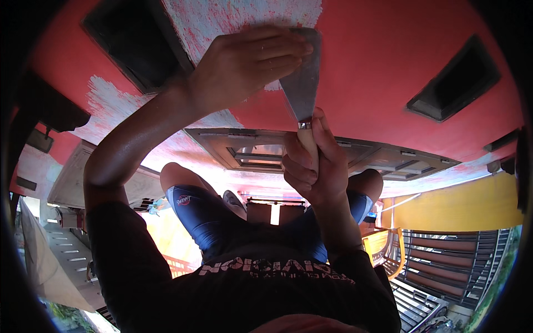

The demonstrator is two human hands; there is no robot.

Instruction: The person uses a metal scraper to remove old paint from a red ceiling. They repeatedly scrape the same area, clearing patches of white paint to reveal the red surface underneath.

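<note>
My right hand is closed around the pale wooden handle of a wide metal scraper, a putty knife type, with its blade pointing up the picture. My left hand lies with outstretched fingers over the left part of the blade; its thumb is hidden. Behind the blade is a red painted wall with a rough, whitish patch beside my left hand. The blade lies close to the wall at the border of red and whitish paint; exact contact cannot be told.
Dark framed recesses sit in the wall at both sides. A framed window is below the blade in view. My legs are bent apart. At the lower right are a yellow chair, a yellow wall and metal railings.
</note>
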